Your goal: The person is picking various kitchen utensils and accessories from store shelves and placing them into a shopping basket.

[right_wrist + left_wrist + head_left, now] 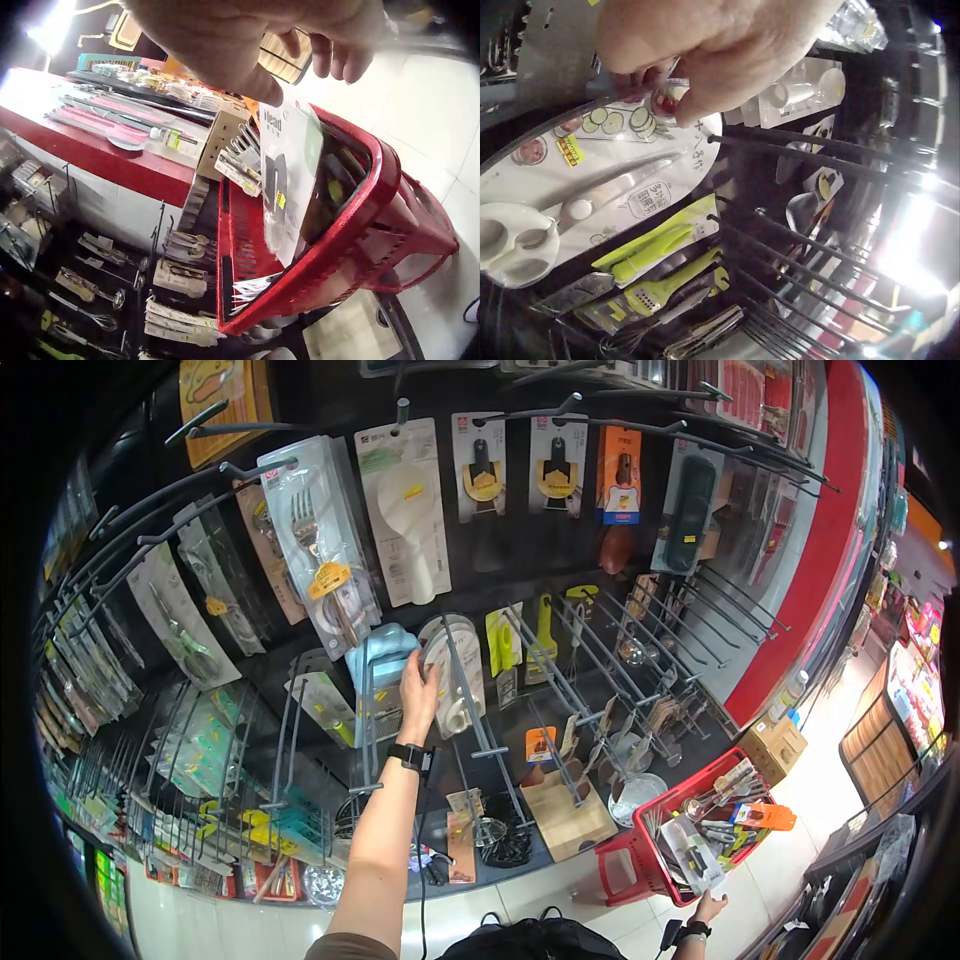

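My left hand (418,690) reaches into the hanging rack, between a light-blue moulded item (383,652) and carded white-handled kitchen scissors (458,660). In the left wrist view, thumb and fingers pinch the upper edge of the front scissors pack (641,184), an oval card with pictures of sliced vegetables. My right hand (710,908) hovers at the near side of a red shopping basket (660,870), its fingers loosely bent and holding nothing. Below its thumb, a white carded pack (289,172) leans out of the basket among other packaged utensils.
Metal display hooks (465,680) stick out toward me. Carded forks (318,540) and a rice paddle (405,510) hang above; green-handled tools (503,640) hang to the right. The basket rests on a red stool (622,875) beside a cardboard box (772,745).
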`<action>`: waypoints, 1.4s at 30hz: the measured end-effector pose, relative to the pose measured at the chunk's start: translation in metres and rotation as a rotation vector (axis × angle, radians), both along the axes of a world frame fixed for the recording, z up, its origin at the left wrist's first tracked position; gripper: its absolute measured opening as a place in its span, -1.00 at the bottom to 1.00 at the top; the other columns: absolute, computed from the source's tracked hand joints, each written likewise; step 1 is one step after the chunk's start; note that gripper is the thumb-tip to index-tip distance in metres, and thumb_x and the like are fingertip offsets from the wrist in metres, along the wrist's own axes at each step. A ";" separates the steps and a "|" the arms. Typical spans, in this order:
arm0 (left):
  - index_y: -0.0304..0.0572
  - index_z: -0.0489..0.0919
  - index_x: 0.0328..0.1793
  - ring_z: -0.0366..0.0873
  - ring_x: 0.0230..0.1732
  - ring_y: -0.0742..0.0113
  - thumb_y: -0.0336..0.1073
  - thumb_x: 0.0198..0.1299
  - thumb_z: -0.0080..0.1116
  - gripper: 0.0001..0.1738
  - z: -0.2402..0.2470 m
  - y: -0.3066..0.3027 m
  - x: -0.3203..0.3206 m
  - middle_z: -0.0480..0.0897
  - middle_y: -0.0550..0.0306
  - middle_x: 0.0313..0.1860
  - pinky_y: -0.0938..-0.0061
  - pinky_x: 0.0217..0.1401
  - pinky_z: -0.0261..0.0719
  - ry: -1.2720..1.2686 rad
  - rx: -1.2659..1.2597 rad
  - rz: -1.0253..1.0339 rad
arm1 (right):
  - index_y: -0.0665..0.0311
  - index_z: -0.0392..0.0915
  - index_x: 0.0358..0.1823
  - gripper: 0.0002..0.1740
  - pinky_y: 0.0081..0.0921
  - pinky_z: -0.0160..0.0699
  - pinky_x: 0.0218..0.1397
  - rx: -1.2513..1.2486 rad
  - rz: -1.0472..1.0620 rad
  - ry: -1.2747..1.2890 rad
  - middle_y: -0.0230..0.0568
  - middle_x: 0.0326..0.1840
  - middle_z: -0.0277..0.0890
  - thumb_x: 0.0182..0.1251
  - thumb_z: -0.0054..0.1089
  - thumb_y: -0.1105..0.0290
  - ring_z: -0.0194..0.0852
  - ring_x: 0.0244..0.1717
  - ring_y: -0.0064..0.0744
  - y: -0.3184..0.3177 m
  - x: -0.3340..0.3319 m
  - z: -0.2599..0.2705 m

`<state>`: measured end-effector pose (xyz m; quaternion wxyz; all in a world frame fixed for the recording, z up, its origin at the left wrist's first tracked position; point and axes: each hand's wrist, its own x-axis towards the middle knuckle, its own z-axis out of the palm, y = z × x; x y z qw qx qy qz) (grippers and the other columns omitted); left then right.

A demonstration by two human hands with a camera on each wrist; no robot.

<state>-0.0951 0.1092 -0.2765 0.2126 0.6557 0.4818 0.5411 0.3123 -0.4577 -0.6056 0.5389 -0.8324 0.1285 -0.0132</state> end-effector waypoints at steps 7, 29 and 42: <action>-0.35 0.47 0.00 0.59 -0.27 0.14 -0.27 0.13 0.14 -0.64 0.005 0.010 0.010 0.62 -0.11 -0.24 0.37 -0.20 0.48 -0.096 0.021 -0.045 | 0.28 0.16 0.22 -0.42 -0.41 0.37 -0.01 0.071 0.071 -0.017 -0.09 -0.08 0.33 0.12 0.05 0.52 0.36 -0.12 -0.29 0.003 -0.020 0.030; -0.33 0.56 -0.21 0.41 -0.38 0.64 -0.42 0.15 0.18 -0.87 0.021 -0.164 -0.016 0.56 0.33 -0.40 0.69 -0.28 0.40 -0.392 -0.203 -0.450 | 0.34 0.44 -0.02 -0.66 -0.47 0.49 -0.11 0.167 1.330 -0.592 -0.11 -0.16 0.47 0.13 0.16 0.53 0.51 -0.16 -0.28 0.214 -0.175 0.306; -0.36 0.55 -0.29 0.43 -0.39 0.61 -0.60 -0.02 0.17 -0.87 0.026 -0.219 -0.002 0.55 0.29 -0.42 0.71 -0.29 0.37 -0.234 -0.383 -0.773 | 0.37 0.35 0.12 -0.43 -0.38 0.53 -0.07 0.512 1.719 -0.594 0.10 -0.10 0.51 0.11 0.26 0.26 0.56 -0.12 -0.02 0.235 -0.207 0.369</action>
